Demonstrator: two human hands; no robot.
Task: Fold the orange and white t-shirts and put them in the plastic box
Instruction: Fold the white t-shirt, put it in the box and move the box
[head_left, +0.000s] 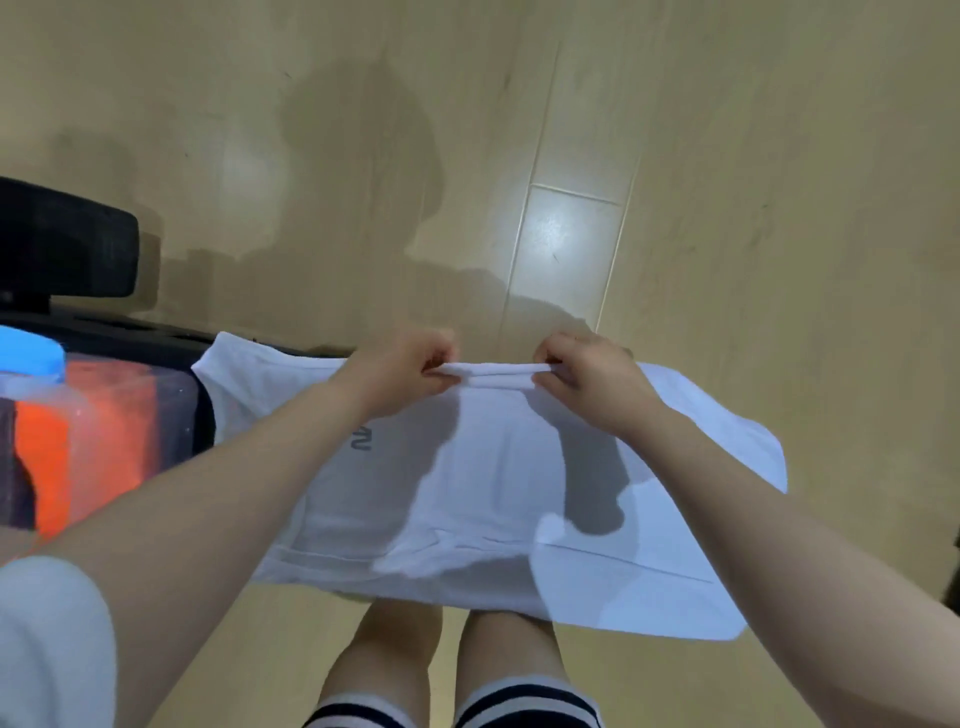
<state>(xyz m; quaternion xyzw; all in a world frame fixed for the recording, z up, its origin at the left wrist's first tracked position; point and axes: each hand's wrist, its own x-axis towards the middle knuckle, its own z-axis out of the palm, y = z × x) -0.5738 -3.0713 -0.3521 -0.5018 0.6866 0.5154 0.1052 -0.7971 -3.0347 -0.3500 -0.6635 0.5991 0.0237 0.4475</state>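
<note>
I hold the white t-shirt (498, 483) up in the air in front of me, over the floor. My left hand (410, 371) and my right hand (582, 371) pinch its top edge close together, a short strip of bunched fabric between them. The shirt hangs down with sleeves spread to both sides and dark lettering near my left forearm. The orange t-shirt (104, 431) lies inside the clear plastic box (176, 415) at the left edge, seen through its wall.
A blue lid or handle (31, 353) sits on the box's top left. A black chair part (62, 244) stands behind the box. Pale wooden floor (727, 208) stretches ahead and to the right. My legs and striped socks (519, 701) show below the shirt.
</note>
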